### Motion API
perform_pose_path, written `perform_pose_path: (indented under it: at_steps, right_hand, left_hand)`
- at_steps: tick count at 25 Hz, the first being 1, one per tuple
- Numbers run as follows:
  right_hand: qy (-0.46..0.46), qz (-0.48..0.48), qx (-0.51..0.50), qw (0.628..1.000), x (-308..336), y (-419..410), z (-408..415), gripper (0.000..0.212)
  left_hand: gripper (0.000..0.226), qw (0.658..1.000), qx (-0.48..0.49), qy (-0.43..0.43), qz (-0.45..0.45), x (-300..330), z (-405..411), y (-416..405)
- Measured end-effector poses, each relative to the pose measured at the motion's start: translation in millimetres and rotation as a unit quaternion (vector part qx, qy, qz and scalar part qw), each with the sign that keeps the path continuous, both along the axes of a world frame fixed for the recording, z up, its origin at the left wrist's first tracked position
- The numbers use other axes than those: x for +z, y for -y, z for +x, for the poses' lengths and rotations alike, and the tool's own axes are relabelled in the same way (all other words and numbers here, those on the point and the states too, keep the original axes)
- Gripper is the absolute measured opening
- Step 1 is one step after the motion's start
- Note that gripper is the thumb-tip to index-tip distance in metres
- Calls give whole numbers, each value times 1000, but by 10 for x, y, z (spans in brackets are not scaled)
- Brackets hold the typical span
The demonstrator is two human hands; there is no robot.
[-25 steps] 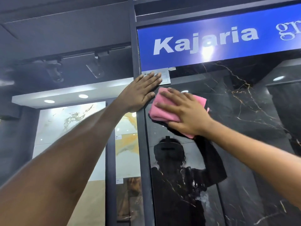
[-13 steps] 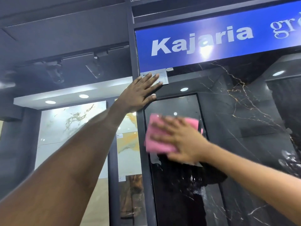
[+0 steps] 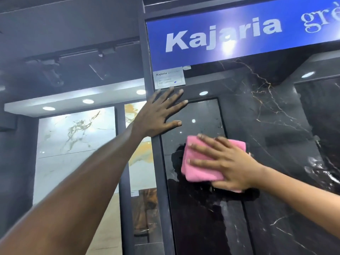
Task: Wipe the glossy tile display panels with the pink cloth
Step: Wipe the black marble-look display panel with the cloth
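Pink cloth (image 3: 199,169) now lower on the black tile panel (image 3: 276,144) than before, right hand (image 3: 228,162) pressing it flat with straight fingers, left hand (image 3: 160,113) spread open against the frame (image 3: 147,70), holding nothing.

A glossy black marble panel (image 3: 266,126) with thin gold veins stands upright in a dark frame (image 3: 147,70). A folded pink cloth (image 3: 200,168) lies flat against it, pressed by the right hand (image 3: 230,166) with fingers spread. The left hand (image 3: 160,115) rests flat across the frame's edge and the panel's upper left. A small white label (image 3: 169,78) sticks just above that hand.
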State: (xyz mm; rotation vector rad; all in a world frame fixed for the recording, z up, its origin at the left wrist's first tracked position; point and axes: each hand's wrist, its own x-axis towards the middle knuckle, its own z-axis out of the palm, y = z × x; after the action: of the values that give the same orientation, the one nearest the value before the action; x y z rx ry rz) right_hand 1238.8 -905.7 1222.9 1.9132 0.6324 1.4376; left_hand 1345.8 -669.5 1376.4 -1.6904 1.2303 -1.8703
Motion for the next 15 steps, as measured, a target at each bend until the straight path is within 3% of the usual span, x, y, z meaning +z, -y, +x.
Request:
perform_pose_path:
  at_steps: [1, 2, 3, 5, 6, 8, 10, 11, 12, 13, 15]
  right_hand:
    - [-6, -44, -9, 999, 33, 55, -36, 73]
    - [26, -21, -3, 999, 175, 137, -71, 73]
    - [66, 75, 0, 995, 364, 250, -101, 73]
    - [138, 294, 44, 945, 672, 389, -212, 72]
    - [146, 331, 60, 931, 660, 386, -199, 71]
    - [104, 231, 68, 965, 319, 253, -68, 72]
    - [13, 16, 15, 1000, -82, 132, -26, 71]
    - [-10, -33, 1, 999, -76, 195, -65, 71]
    - [11, -22, 1, 1000, 29, 264, -101, 72]
    - [44, 60, 12, 997, 174, 351, -123, 72]
    - [109, 264, 64, 956, 379, 428, -201, 71]
  left_hand:
    - [68, 1000, -2, 1, 3, -9, 12, 3]
    - [67, 1000, -5, 3, 5, -28, 27, 10]
    - [66, 1000, -8, 4, 5, -44, 36, 15]
    - [66, 1000, -9, 6, 4, -51, 42, 15]
    - [67, 1000, -11, 8, 4, -50, 44, 16]
    - [67, 1000, -21, 16, 8, -55, 45, 19]
    - [66, 999, -24, 35, 9, -65, 39, 17]
    - [65, 999, -22, 43, 11, -71, 35, 17]
    - [63, 999, -22, 48, 13, -86, 35, 22]
    - [61, 998, -24, 48, 14, -110, 34, 27]
    - [59, 999, -30, 35, 11, -151, 32, 34]
